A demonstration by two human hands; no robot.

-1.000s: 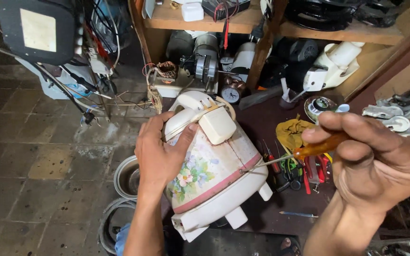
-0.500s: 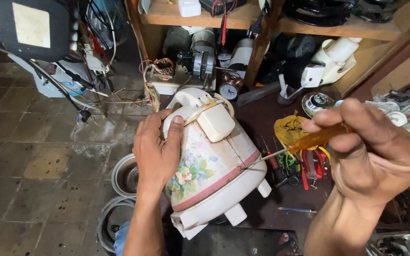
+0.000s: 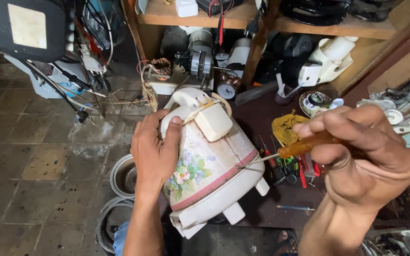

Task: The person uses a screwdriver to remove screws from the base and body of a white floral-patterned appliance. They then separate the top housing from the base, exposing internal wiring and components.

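Clearly underway: the left hand (image 3: 155, 154) grips the tilted cream plastic rice cooker with floral print (image 3: 212, 170) above the workbench, while the right hand (image 3: 364, 156) holds an amber-handled screwdriver (image 3: 304, 145), tip at the pink seam (casing not yet apart).

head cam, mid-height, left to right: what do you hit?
Tiled floor → metal bowl → left hand → floral white appliance body → screwdriver with its tip at the appliance's seam → right hand gripping the amber handle.
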